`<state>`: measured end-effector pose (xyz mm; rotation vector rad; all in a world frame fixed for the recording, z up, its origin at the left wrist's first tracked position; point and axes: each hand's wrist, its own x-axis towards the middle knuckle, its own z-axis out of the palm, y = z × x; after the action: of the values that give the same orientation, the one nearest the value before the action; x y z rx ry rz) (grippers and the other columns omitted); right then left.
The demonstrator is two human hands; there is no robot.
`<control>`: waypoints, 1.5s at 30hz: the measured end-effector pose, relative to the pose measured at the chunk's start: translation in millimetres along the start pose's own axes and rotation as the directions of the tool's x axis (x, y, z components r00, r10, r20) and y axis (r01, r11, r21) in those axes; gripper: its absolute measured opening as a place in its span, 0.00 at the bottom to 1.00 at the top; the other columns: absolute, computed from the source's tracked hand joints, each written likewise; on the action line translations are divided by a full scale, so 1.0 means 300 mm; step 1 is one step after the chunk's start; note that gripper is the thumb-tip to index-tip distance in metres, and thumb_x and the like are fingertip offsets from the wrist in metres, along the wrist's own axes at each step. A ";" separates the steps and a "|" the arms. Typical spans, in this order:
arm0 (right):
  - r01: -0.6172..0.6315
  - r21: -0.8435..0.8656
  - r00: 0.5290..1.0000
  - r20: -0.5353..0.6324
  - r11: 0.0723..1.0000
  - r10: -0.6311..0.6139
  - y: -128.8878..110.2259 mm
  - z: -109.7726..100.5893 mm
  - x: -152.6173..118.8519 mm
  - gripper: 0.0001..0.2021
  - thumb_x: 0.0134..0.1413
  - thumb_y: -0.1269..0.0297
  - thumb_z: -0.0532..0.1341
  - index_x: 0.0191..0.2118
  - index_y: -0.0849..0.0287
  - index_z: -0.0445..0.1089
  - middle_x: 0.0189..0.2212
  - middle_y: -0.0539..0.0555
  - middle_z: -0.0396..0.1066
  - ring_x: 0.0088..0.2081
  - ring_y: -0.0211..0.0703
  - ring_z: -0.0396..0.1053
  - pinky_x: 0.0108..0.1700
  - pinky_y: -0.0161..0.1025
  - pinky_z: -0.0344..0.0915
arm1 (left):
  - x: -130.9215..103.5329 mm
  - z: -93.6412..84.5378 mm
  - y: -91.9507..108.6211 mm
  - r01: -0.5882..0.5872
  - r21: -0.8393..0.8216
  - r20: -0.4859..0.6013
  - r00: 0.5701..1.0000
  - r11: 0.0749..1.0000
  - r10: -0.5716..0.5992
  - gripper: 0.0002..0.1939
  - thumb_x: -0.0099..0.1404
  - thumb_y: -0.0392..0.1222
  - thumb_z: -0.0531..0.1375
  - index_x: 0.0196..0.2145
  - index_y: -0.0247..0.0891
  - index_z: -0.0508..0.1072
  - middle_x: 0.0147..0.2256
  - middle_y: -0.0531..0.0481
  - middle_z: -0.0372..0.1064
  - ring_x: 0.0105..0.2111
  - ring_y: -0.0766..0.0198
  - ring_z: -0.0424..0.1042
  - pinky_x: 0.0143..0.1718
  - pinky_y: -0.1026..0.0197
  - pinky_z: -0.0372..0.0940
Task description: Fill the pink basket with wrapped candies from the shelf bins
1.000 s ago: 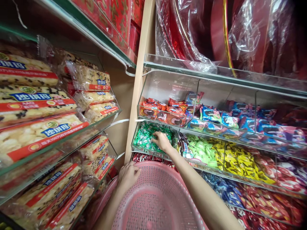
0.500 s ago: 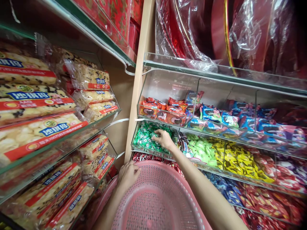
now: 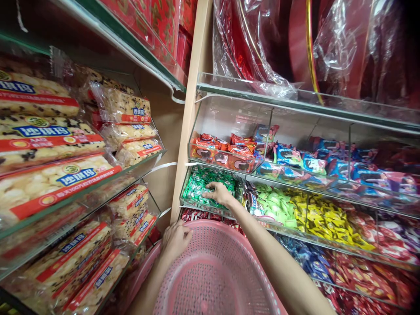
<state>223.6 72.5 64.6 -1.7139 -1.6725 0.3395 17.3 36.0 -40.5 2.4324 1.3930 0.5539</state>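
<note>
My left hand is closed over the left rim of a pink plastic colander basket. Its holed wall and bottom show, with nothing lying in it. Over a clear bin of green-wrapped candies, my right hand reaches in with thumb and fingers apart, the fingertips at the candies near the bin's front. Nothing shows between those fingers, though part of the hand's underside is hidden.
Light green candies and yellow-wrapped candies fill bins to the right. Wrapped cookies lie one shelf higher. Packaged puffed cakes crowd glass shelves on the left. A wooden post divides the two sides.
My right hand has moved slightly left and down across the green candies, toward the bin's front. My left hand and the colander basket have stayed put.
</note>
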 end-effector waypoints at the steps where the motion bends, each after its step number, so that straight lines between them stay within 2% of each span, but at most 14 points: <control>1: 0.003 -0.006 1.000 0.006 1.000 -0.003 -0.003 0.002 0.000 0.21 0.32 0.59 0.71 0.37 0.62 0.73 0.32 0.53 0.73 0.36 0.44 0.69 0.39 0.38 0.63 | 0.000 -0.001 0.000 0.001 0.001 0.001 1.000 1.000 -0.001 0.18 0.65 0.49 0.50 0.28 0.39 0.76 0.37 0.48 0.68 0.39 0.63 0.67 0.39 0.64 0.57; 9: -0.015 0.076 0.998 0.062 0.997 0.010 -0.007 0.025 0.000 0.25 0.31 0.62 0.71 0.41 0.63 0.72 0.37 0.55 0.73 0.43 0.48 0.69 0.42 0.38 0.64 | -0.002 0.007 -0.010 -0.028 0.005 -0.025 0.999 1.000 0.028 0.18 0.65 0.48 0.50 0.28 0.41 0.76 0.36 0.48 0.68 0.37 0.64 0.67 0.37 0.64 0.56; 15: 0.023 0.000 0.997 0.075 1.000 -0.023 -0.008 0.031 -0.022 0.23 0.36 0.57 0.68 0.40 0.66 0.73 0.31 0.52 0.72 0.34 0.44 0.68 0.36 0.36 0.63 | 0.001 0.009 -0.010 -0.026 0.007 -0.030 0.999 1.000 0.026 0.18 0.65 0.49 0.50 0.27 0.40 0.76 0.36 0.48 0.68 0.38 0.64 0.68 0.37 0.64 0.56; 21: 0.088 -0.082 0.995 0.063 0.993 -0.083 -0.037 0.037 -0.051 0.23 0.39 0.63 0.67 0.45 0.65 0.72 0.29 0.51 0.70 0.30 0.39 0.64 0.34 0.35 0.60 | -0.002 -0.001 -0.001 -0.017 0.008 -0.016 1.000 1.000 0.018 0.19 0.65 0.49 0.49 0.28 0.40 0.76 0.37 0.47 0.69 0.38 0.63 0.68 0.38 0.64 0.56; 26: 0.075 -0.076 0.997 0.040 0.994 -0.072 -0.056 -0.007 -0.036 0.22 0.43 0.63 0.64 0.46 0.67 0.71 0.28 0.50 0.69 0.29 0.38 0.63 0.33 0.34 0.59 | -0.003 -0.003 -0.001 -0.012 0.014 -0.010 1.000 1.000 0.012 0.18 0.64 0.49 0.50 0.28 0.40 0.76 0.37 0.48 0.69 0.38 0.64 0.68 0.36 0.64 0.56; 29: 0.073 -0.184 0.997 0.025 0.980 -0.070 -0.060 -0.058 -0.017 0.21 0.44 0.64 0.63 0.47 0.65 0.70 0.29 0.52 0.71 0.31 0.40 0.65 0.35 0.35 0.59 | -0.004 -0.002 -0.003 -0.017 0.014 -0.012 1.000 1.000 0.017 0.18 0.65 0.49 0.50 0.28 0.40 0.76 0.36 0.48 0.68 0.37 0.64 0.68 0.36 0.64 0.56; 33: 0.114 -0.443 0.992 0.094 0.889 -0.080 -0.049 -0.090 -0.011 0.21 0.45 0.68 0.63 0.49 0.62 0.70 0.37 0.57 0.73 0.39 0.45 0.67 0.41 0.36 0.59 | -0.004 -0.001 -0.003 -0.023 0.017 -0.017 1.000 1.000 0.024 0.19 0.65 0.49 0.50 0.27 0.40 0.76 0.36 0.48 0.69 0.37 0.64 0.68 0.36 0.64 0.56; 38: 0.117 -0.549 0.991 0.118 0.828 -0.062 -0.023 -0.052 -0.037 0.19 0.51 0.65 0.60 0.51 0.56 0.68 0.48 0.58 0.68 0.49 0.51 0.63 0.47 0.40 0.57 | -0.003 0.000 -0.003 -0.025 0.011 -0.023 0.999 1.000 0.025 0.18 0.65 0.49 0.50 0.28 0.40 0.76 0.36 0.48 0.69 0.38 0.63 0.68 0.37 0.64 0.57; 45: 0.117 -0.581 0.993 0.055 0.806 -0.105 -0.006 -0.002 -0.056 0.20 0.59 0.56 0.52 0.54 0.58 0.64 0.47 0.61 0.66 0.48 0.53 0.60 0.45 0.44 0.57 | -0.003 0.004 -0.007 -0.030 0.018 -0.024 0.999 0.999 0.030 0.19 0.65 0.49 0.50 0.27 0.40 0.76 0.36 0.47 0.69 0.38 0.64 0.68 0.37 0.64 0.57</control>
<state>220.3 56.3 61.5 -2.0260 -2.0203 -0.2533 15.9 36.3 -42.5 2.4720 1.3781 0.5827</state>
